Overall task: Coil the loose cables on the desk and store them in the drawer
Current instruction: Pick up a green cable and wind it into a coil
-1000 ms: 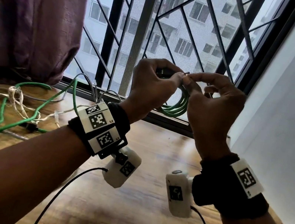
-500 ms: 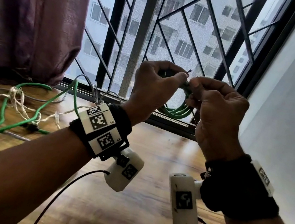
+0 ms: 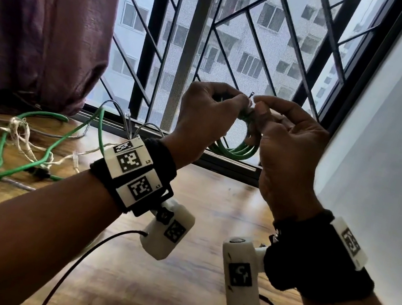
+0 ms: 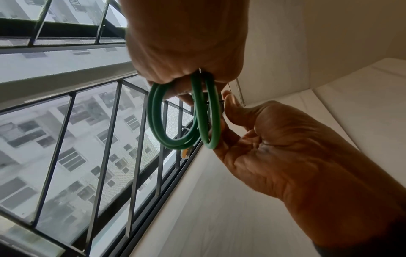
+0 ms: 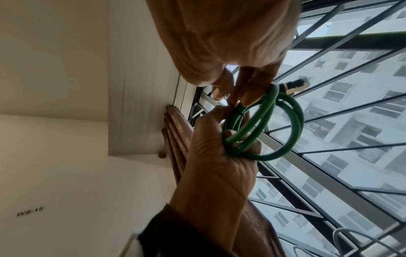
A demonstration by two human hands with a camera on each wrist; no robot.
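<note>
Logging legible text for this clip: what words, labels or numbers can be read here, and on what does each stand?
"WS-15": dark lettering on the white wall, in the right wrist view.
"L2": small print beside a square marker on the left wristband block; a similar print lower down is too blurred to read.
The square coded markers on both wristbands and wrist cameras carry patterns, not words.

A thin, round green rubber-sheathed cable (image 3: pixel 234 151) is wound into a small coil of several loops and held up in the air in front of the window, above the wooden bench (image 3: pixel 175 268). A thin dark tie (image 5: pixel 236 111) crosses the bundled strands at the top of the coil. One end carries a gold-and-clear plug (image 5: pixel 293 86) that sticks out beside the loops. More loose cables, a long green cable (image 3: pixel 2 159) and pale white cords (image 3: pixel 21 138), lie tangled on the bench at the left.
</note>
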